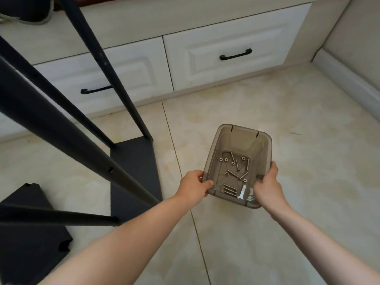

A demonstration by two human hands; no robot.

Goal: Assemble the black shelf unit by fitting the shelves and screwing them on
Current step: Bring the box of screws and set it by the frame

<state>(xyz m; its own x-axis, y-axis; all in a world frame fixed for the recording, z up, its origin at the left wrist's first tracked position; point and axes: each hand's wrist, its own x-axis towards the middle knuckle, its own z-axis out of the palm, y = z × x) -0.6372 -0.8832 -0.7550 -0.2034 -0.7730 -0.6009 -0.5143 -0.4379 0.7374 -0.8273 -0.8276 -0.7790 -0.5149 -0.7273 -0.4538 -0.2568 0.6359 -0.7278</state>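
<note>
My L hand [194, 185] & R hand [267, 187] grip near corners of the smoky plastic bin [242, 128], right of the black shelf frame [51, 124]; if I tip it, loose bolts [232, 174] & nuts [221, 159] could scatter.

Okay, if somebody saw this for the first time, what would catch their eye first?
Most striking is the smoky plastic bin in the lower middle, against the pale tiled floor. The left hand and the right hand hold it at its near corners, and loose screws and nuts lie scattered on its bottom. Next come the slanting poles of the black shelf frame filling the left side, in front of white drawers with black handles.
</note>
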